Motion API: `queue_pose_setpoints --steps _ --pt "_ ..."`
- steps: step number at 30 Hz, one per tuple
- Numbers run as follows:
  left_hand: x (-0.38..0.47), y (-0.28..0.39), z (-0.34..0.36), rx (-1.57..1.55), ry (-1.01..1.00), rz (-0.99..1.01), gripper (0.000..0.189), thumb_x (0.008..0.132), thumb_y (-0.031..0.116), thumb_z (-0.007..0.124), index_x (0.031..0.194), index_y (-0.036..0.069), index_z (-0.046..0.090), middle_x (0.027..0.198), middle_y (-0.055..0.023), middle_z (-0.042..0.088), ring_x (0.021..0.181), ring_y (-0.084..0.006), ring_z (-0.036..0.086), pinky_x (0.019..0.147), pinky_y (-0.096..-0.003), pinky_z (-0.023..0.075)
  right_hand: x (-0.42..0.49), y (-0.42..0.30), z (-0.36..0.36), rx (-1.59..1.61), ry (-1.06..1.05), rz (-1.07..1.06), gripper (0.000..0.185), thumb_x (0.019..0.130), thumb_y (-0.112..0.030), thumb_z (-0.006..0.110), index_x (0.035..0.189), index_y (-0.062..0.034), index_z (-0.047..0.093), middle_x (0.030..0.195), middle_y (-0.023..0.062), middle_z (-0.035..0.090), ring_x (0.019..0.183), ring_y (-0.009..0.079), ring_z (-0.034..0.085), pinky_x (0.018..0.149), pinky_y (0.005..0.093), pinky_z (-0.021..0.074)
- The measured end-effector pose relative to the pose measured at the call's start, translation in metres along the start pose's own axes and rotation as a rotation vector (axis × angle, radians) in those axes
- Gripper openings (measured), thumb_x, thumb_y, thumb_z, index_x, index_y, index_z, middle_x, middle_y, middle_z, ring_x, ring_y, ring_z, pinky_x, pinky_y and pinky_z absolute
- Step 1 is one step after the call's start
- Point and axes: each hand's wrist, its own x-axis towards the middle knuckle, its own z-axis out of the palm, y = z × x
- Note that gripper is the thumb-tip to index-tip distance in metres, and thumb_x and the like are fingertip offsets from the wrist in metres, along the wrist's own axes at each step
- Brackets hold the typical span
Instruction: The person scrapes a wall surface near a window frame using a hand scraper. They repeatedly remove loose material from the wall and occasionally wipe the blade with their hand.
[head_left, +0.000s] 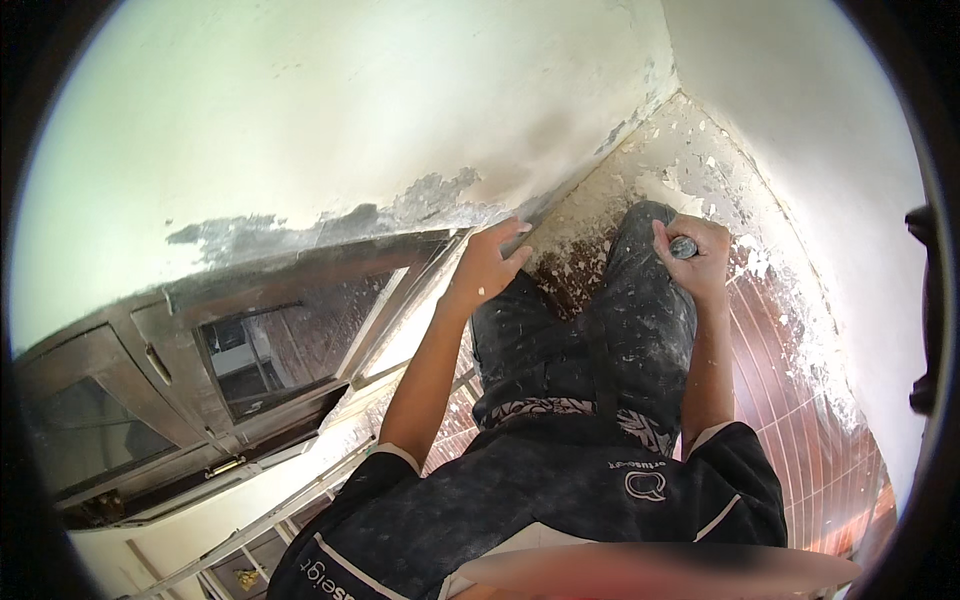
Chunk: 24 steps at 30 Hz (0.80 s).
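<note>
My right hand (697, 251) is closed around a tool's round-ended handle (683, 247), just over my right knee. The rest of that tool is hidden beneath the hand. Beside the wall, my left hand (489, 259) is held with thumb and fingers apart and nothing between them. A pale flake sticks to its wrist. In front of me, the cream painted wall (360, 112) has a strip of bare grey plaster (397, 206) where paint has come off. My dark trousers (645, 300) are dusted with white.
A dark wooden window frame (172, 300) with glass panes lies to the left. Paint flakes (592, 262) litter the floor in the corner, and reddish-brown tiles (780, 375) extend behind. Another pale wall (810, 150) rises on the right. Metal rails (247, 536) show at lower left.
</note>
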Motion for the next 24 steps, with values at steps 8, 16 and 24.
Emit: queue_pose_setpoints --steps 8,16,24 --pt "-0.027 -0.017 0.015 0.008 0.134 0.032 0.042 0.082 0.011 0.066 0.124 0.006 0.06 0.145 -0.0218 0.045 0.132 -0.0403 0.045 0.108 -0.0466 0.0388 0.037 -0.045 0.041 0.21 -0.335 -0.293 0.016 0.064 -0.002 0.072 0.072 -0.0138 0.065 0.066 0.0021 0.064 0.059 0.0193 0.064 0.055 0.0319 0.0505" --pt "-0.121 -0.072 0.046 -0.039 -0.064 -0.269 0.044 0.084 0.015 0.069 0.124 0.002 0.058 0.129 -0.0206 0.058 0.121 -0.0353 0.055 0.1 -0.0415 0.0445 0.057 -0.122 0.183 0.547 -0.432 -0.845 0.02 0.063 -0.018 0.073 0.076 -0.0164 0.058 0.066 -0.0015 0.057 0.058 0.021 0.059 0.049 0.0365 0.0456" --pt "-0.168 -0.09 0.044 -0.231 0.129 -0.229 0.033 0.086 0.002 0.063 0.118 0.003 0.062 0.131 -0.0166 0.057 0.112 -0.0272 0.062 0.086 -0.0351 0.0541 0.034 -0.136 0.231 0.626 -0.571 -0.925 0.018 0.06 -0.017 0.072 0.073 -0.0154 0.06 0.063 0.0011 0.057 0.061 0.0244 0.062 0.049 0.0404 0.0452"
